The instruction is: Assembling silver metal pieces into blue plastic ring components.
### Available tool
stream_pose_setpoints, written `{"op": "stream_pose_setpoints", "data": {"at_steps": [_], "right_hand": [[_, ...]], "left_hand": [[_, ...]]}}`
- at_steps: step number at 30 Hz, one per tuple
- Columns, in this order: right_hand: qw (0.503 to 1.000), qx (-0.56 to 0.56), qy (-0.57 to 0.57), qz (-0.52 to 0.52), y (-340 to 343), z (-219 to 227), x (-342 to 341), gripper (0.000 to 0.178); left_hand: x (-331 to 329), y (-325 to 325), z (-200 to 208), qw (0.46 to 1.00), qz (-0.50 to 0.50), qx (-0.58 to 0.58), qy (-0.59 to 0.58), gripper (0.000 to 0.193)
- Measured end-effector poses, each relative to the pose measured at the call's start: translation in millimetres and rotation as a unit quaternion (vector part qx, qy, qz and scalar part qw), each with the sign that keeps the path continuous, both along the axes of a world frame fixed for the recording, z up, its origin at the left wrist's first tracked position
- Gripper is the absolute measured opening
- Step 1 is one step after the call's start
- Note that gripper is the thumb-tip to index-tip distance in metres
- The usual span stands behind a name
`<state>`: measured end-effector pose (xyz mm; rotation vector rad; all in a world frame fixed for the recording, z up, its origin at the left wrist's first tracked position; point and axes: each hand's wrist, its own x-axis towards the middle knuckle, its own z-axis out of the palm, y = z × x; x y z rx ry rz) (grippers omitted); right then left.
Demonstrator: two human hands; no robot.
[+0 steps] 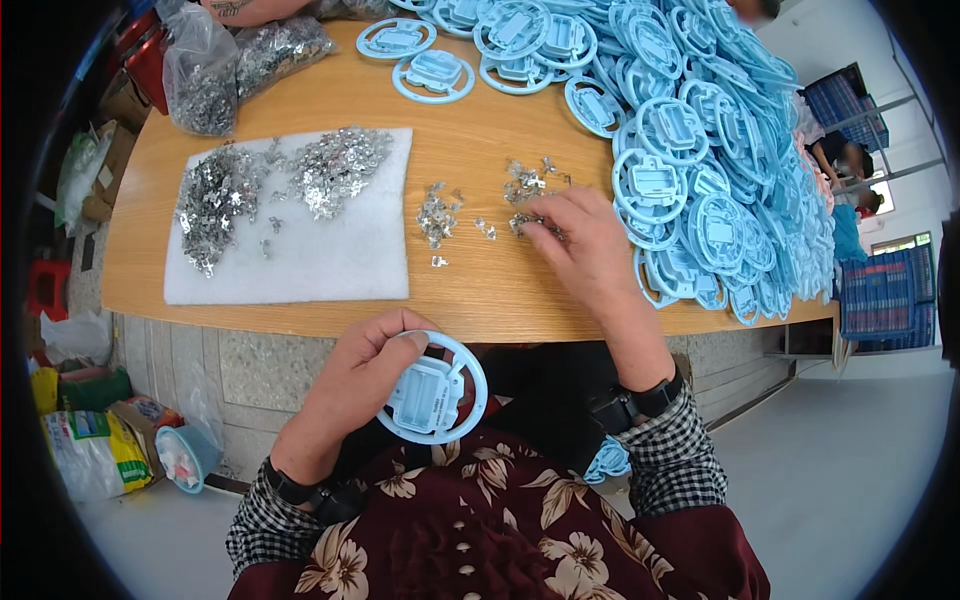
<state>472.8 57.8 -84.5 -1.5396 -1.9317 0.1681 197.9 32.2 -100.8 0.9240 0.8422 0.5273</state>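
My left hand grips a round light-blue plastic part, shaped like a toy steering wheel with a boxy centre, in front of the table edge. Its thumb lies over the rim. On the table, my right hand reaches into a small heap of shiny metal pieces, thumb and fingers bent together. Whatever is between those fingertips is too small or hidden to make out. Left of that hand lies another small heap of metal pieces, with a few loose ones beside it.
A white foam sheet bears two larger heaps of metal pieces. Many blue wheel parts are piled high on the right and far side. Bags of metal pieces stand at far left, near another person's arm. Bags and a bucket occupy the floor.
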Motion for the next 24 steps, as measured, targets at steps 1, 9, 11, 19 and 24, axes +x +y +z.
{"op": "stream_pose_setpoints", "data": {"at_steps": [1,9,11,19,24], "right_hand": [[0.999,-0.011,-0.026,-0.014,-3.6,2.6,4.9,0.014],[0.993,0.031,-0.114,0.005,-1.1,-9.3,-18.8,0.012],[0.992,0.039,-0.118,0.016,4.0,-13.6,-23.9,0.011],[0.995,0.022,-0.080,-0.057,-9.6,-1.6,8.8,0.017],[0.993,0.017,-0.113,-0.017,-9.8,-7.9,-2.9,0.017]], "left_hand": [[0.2,0.0,-0.6,1.000,0.000,0.004,-0.003,0.019],[1.9,1.5,-2.2,1.000,-0.018,0.000,-0.001,0.019],[0.0,2.0,-3.5,1.000,-0.015,-0.003,0.003,0.019],[-4.0,0.0,-4.6,1.000,-0.007,-0.003,-0.010,0.019],[3.2,0.0,2.1,0.999,-0.038,0.006,0.003,0.020]]}}
